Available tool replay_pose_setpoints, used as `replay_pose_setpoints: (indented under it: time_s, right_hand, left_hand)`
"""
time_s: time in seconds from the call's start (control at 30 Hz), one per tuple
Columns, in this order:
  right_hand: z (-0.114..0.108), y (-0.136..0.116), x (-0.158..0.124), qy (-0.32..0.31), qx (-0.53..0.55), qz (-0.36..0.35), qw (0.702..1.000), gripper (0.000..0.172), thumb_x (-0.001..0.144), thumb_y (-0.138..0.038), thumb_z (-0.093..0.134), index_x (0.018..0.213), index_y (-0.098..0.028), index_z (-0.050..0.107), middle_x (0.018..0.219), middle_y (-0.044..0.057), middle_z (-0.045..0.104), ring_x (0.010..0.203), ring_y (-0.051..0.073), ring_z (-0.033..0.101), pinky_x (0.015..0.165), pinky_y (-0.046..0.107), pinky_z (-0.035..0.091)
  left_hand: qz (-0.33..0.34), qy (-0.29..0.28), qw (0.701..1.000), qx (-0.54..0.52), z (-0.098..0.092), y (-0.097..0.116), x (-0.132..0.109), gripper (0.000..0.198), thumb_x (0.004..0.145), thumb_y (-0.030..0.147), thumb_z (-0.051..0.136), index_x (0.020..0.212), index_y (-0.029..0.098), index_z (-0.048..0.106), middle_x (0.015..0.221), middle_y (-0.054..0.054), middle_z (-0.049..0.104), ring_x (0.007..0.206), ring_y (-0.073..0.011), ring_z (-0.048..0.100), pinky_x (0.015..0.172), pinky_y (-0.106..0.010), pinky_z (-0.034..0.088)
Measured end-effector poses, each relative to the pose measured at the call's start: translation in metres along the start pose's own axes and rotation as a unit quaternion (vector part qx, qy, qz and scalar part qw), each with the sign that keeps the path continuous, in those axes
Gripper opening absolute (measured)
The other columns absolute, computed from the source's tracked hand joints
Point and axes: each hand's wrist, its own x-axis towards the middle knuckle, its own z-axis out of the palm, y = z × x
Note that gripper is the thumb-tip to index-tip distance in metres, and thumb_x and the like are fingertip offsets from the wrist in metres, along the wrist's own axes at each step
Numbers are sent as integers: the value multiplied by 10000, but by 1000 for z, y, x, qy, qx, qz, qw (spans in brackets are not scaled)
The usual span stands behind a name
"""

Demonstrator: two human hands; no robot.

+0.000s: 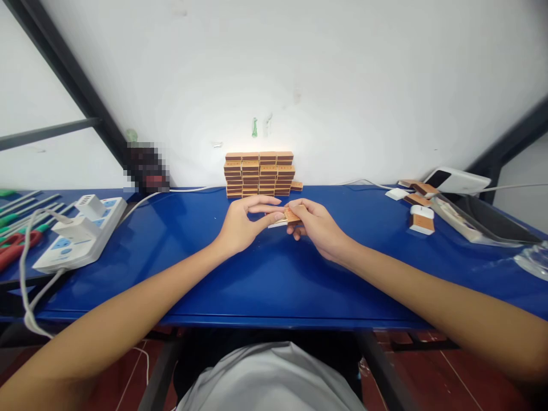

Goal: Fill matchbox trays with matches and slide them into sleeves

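A small orange-brown matchbox (293, 217) is held over the blue table in front of me. My right hand (319, 225) is closed around its sleeve, thumb on top and fingers curled beneath. The white inner tray (278, 223) sticks out to the left of the sleeve. At that tray end my left hand (246, 224) pinches with the thumb, while its index finger stretches above. Light sticks that look like matches show at the opening, partly covered by my fingers. Behind my hands, matchboxes are stacked in a block (259, 176) against the wall, with a single matchbox (297, 186) beside its right foot.
On the right lie several loose matchboxes (422, 191), a white earphone-like case (422, 211), a white device (456, 180) and a dark plastic-wrapped item (488, 220). A white power strip (85, 240) with cables and green-and-red-handled tools (21, 245) occupy the left of the blue table (265, 285).
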Motion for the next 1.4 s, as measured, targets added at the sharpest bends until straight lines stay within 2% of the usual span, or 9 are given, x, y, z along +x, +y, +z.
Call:
replay_pose_setpoints:
  time_s: [0.13, 0.27, 0.43, 0.8, 1.1, 1.3, 1.4]
  right_hand:
    - [-3, 1, 3, 6, 1, -10, 1000, 168, 999, -348, 646, 931, -195, 639, 803, 21, 662, 576, 113, 626, 445, 213, 475]
    - [-4, 2, 4, 11, 4, -13, 1000, 176, 981, -366, 667, 928, -199, 646, 795, 17, 661, 575, 114, 628, 443, 213, 477]
    - [-2, 2, 3, 5, -8, -18, 1000, 142, 994, -334, 626, 935, -205, 634, 799, 21, 669, 585, 119, 630, 445, 214, 479]
    - [-1, 4, 0, -8, -21, -34, 999, 116, 1005, -317, 600, 959, -212, 618, 794, 17, 673, 595, 126, 638, 447, 219, 480]
    - [0, 5, 1, -8, -19, -36, 999, 168, 993, -375, 649, 949, -214, 625, 794, 18, 681, 589, 125, 637, 440, 218, 481]
    - [0, 5, 0, -7, -18, -34, 999, 143, 1011, -335, 620, 943, -209, 627, 773, 16, 666, 578, 124, 630, 441, 219, 478]
    - [0, 4, -1, -7, -16, -37, 999, 153, 1010, -351, 626, 947, -212, 623, 771, 14, 661, 581, 126, 629, 443, 220, 479]
  left_hand:
    - [28, 23, 999, 13, -1, 0, 2, 272, 913, 417, 810, 1081, 203, 793, 1094, -71, 830, 1053, -260, 770, 1020, -427, 570]
    - [103, 35, 986, 130, -3, 1, 2, 91, 920, 340, 793, 920, 251, 812, 1102, -35, 813, 1104, -249, 717, 1086, -459, 504]
    - [143, 20, 974, 177, -2, 1, 0, 60, 890, 285, 818, 840, 257, 800, 1156, -39, 774, 1161, -255, 654, 1081, -472, 480]
    - [143, 5, 970, 197, 0, 0, -1, 119, 911, 262, 793, 795, 242, 779, 1189, -54, 747, 1193, -258, 625, 1085, -466, 472]
    - [134, 10, 968, 210, 0, -2, -1, 131, 919, 269, 776, 794, 236, 761, 1186, -58, 748, 1185, -262, 634, 1081, -474, 471]
    - [140, 25, 968, 206, 0, -4, -1, 37, 910, 239, 769, 911, 231, 734, 1149, -47, 754, 1166, -249, 648, 1075, -447, 468]
    - [128, 22, 974, 185, 0, -5, 0, 108, 904, 224, 752, 1009, 230, 725, 1144, -40, 761, 1148, -246, 662, 1066, -438, 477]
